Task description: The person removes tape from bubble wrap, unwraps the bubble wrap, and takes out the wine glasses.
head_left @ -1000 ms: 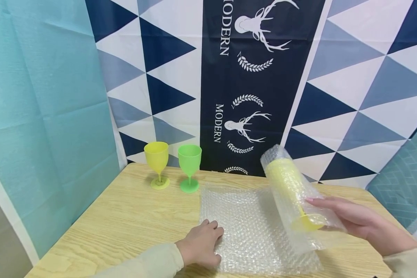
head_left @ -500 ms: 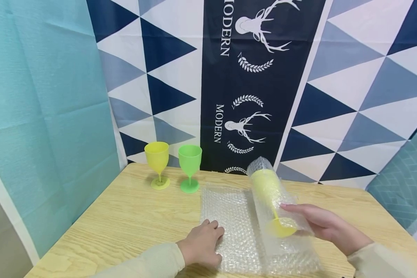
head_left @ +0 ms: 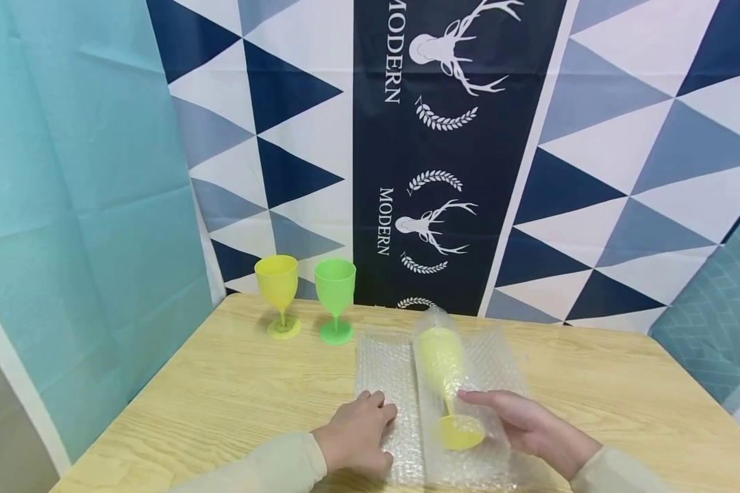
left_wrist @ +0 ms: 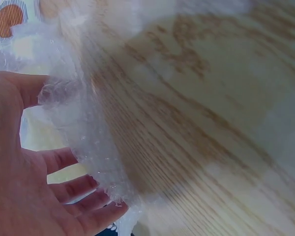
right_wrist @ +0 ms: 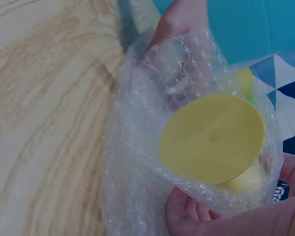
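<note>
A yellow plastic goblet (head_left: 440, 356) lies tilted inside a layer of bubble wrap (head_left: 391, 370), its base toward me. My right hand (head_left: 524, 421) grips the wrapped goblet around the stem, thumb on top. In the right wrist view, its round base (right_wrist: 211, 137) shows at the wrap's end, and my right hand (right_wrist: 246, 216) curls beneath. My left hand (head_left: 359, 435) rests on the left edge of the wrap. Seen in the left wrist view, that hand (left_wrist: 34, 162) has spread fingers touching the wrap edge (left_wrist: 96, 142).
Another yellow goblet (head_left: 277, 284) and a green goblet (head_left: 335, 287) stand upright at the back left of the wooden table (head_left: 222, 390). Behind them hangs a patterned cloth (head_left: 302, 82), with a teal cloth (head_left: 80, 171) at the left.
My right hand has moved left and down with the wrapped goblet, rolling it over the flat bubble wrap and covering more of it. My left hand has stayed on the edge.
</note>
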`<control>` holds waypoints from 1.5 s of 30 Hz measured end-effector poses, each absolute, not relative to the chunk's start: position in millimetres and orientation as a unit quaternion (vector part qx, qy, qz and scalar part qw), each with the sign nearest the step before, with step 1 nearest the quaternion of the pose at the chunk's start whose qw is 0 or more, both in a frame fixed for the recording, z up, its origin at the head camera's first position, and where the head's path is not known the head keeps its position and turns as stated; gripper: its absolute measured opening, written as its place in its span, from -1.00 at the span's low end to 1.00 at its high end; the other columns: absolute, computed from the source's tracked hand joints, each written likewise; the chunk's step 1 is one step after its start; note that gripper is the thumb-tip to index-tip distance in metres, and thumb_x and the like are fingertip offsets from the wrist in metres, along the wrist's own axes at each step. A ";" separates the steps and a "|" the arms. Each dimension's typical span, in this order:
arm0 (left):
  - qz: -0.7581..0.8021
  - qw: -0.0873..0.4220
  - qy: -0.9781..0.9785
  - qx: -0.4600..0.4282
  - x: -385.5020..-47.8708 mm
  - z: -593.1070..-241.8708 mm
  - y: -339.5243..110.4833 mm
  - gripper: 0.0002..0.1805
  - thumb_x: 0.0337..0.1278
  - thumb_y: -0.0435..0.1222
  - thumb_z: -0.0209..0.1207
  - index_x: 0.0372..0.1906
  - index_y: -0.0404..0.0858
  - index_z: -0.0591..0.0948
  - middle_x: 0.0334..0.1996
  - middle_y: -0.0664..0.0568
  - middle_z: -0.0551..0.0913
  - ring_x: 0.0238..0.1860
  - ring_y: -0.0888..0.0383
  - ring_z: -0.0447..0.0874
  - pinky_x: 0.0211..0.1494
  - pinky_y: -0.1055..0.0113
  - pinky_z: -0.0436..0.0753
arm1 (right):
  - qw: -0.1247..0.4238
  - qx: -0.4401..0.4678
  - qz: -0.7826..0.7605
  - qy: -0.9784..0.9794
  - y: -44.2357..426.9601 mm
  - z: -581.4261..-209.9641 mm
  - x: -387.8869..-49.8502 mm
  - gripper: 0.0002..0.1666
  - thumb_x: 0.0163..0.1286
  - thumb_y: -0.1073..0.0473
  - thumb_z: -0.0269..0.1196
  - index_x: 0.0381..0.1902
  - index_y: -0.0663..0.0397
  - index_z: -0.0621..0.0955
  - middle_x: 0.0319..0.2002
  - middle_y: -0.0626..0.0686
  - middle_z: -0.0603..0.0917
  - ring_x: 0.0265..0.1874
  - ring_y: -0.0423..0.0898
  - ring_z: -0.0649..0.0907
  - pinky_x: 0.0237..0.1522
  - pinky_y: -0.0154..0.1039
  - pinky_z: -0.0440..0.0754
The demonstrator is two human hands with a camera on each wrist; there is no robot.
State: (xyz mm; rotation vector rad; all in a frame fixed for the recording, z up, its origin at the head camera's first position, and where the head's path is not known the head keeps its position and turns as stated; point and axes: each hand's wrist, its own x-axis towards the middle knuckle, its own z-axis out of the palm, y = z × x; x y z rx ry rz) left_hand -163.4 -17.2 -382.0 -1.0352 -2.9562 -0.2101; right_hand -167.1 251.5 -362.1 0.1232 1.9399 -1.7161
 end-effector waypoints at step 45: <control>-0.091 -0.008 -0.945 -0.314 -167.5 -353.1 -5.0 -0.69 -0.07 -0.11 0.22 -0.73 -0.18 0.53 -0.60 0.16 0.37 -0.51 0.24 0.26 -0.50 0.47 0.29 | 0.252 0.068 -0.647 0.717 244.6 -371.6 -158.8 -0.12 0.43 -0.11 0.08 0.37 0.45 0.07 0.28 0.30 0.32 0.21 0.08 0.44 0.28 0.13 0.42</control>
